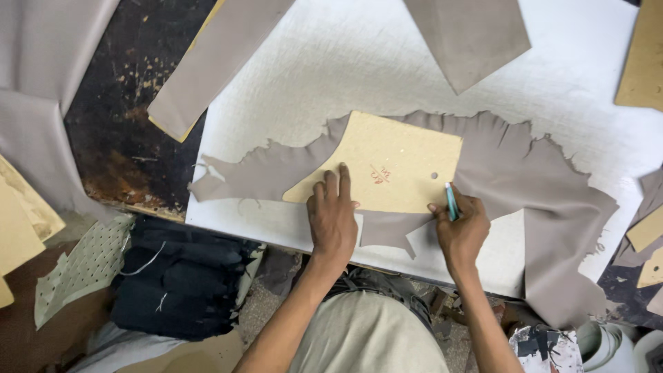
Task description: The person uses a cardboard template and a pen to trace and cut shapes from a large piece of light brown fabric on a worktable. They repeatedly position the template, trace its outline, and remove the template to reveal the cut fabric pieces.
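- A white bench (387,62) is carrying a big ragged grey leather hide (525,179), spreading out from under the template.
- A tan cardboard template (394,166) is lying flat on the hide.
- The left hand (333,214) is pressing on the template's lower edge, fingers together, gripping nothing.
- The right hand (461,224), at the template's lower right corner, is keeping its grip clamped on a teal pen (451,201).

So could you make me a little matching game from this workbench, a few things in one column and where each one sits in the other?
Things:
1. tan template
2. grey leather piece
3. teal pen
4. dark folded stack

Places:
A. in the right hand
B. below the table edge, at left
C. under the left hand
D. spread on the white board

Pairs: 1-C, 2-D, 3-A, 4-B
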